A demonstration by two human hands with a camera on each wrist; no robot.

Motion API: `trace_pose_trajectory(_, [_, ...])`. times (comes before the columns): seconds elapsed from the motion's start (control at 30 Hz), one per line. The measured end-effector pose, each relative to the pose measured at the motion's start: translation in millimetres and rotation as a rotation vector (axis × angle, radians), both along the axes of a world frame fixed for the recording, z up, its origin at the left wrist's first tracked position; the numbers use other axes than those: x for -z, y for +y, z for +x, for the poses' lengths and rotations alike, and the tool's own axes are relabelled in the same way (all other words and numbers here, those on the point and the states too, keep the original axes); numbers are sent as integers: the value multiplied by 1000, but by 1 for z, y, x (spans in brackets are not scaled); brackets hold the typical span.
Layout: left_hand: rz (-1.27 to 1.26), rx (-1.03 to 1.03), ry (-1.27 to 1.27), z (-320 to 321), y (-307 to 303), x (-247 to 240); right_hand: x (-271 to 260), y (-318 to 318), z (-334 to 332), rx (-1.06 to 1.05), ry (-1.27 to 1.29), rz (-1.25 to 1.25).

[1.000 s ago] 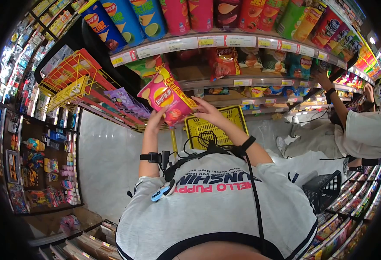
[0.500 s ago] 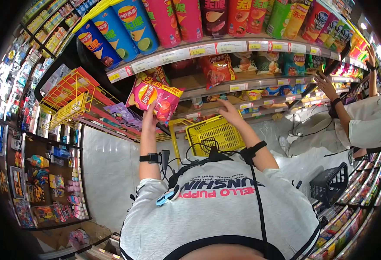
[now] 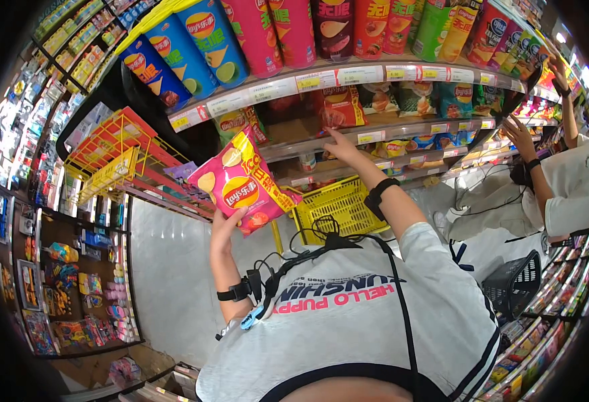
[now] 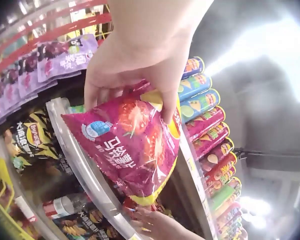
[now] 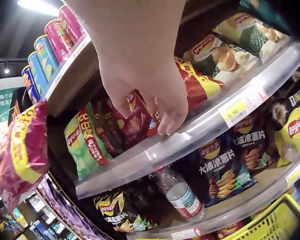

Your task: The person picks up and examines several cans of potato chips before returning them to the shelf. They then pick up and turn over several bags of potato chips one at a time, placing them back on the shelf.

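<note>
snack shelves [image 5: 205, 127] ahead of hands, tubes [image 3: 214, 43] above, yellow basket [image 3: 335, 208] below right hand [image 3: 348, 151]; pink bag [image 3: 241, 184] tilted in left hand [image 3: 222, 234], thumb on one face, fingers behind; right hand at red bag [image 3: 341, 107], whether pinching it, cannot tell; pink bag looks puffed, probably light, soft, slick film, brittle chips inside; best held lightly by sealed edge or cupped from below, no hard squeeze mid-bag
</note>
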State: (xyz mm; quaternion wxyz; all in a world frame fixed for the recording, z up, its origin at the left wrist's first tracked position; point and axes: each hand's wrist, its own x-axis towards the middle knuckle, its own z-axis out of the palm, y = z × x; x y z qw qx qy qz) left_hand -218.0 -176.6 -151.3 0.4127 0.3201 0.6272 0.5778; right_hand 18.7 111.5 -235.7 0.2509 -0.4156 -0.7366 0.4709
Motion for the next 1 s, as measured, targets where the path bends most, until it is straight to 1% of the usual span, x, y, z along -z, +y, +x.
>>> trace_pose_trajectory(0.07, [3,-27,-16,5,-10,-10,25,8,-6,-27,8,155])
trace_pose_trajectory(0.17, [16,-55,-33,4,-19,-14,38,14,-10,1,-87,201])
trace_pose_trajectory(0.27, [51,-93,-67,7,-20,-14,29,19,-12,47,-72,121])
trace_pose_trajectory(0.37, [56,-110,-79,13,-17,-18,37,16,-12,93,-57,245])
trace_pose_trajectory(0.4, [61,-113,-85,15,-17,-19,32,9,-10,67,-19,158])
trace_pose_trajectory(0.47, [58,-97,-69,21,-17,-27,3,-7,-8,15,63,6])
trace_pose_trajectory(0.5, [75,-86,-69,24,-17,-30,-1,-17,-9,-72,218,28])
trace_pose_trajectory(0.57, [91,-57,-60,28,-14,-39,-73,-64,0,-260,335,-255])
trace_pose_trajectory(0.63, [81,-25,-47,36,-11,-52,-111,-90,12,-528,446,-415])
trace_pose_trajectory(0.67, [106,15,-37,39,-7,-58,-119,-96,16,-655,435,-443])
trace_pose_trajectory(0.73, [150,89,-19,47,4,-70,-124,-112,19,-670,490,-412])
trace_pose_trajectory(0.83, [131,158,5,58,20,-84,-142,-132,26,-581,470,-448])
trace_pose_trajectory(0.97, [177,181,4,70,35,-87,-154,-142,33,-371,487,-403])
trace_pose_trajectory(1.0, [171,169,15,73,37,-89,-153,-144,34,-353,468,-310])
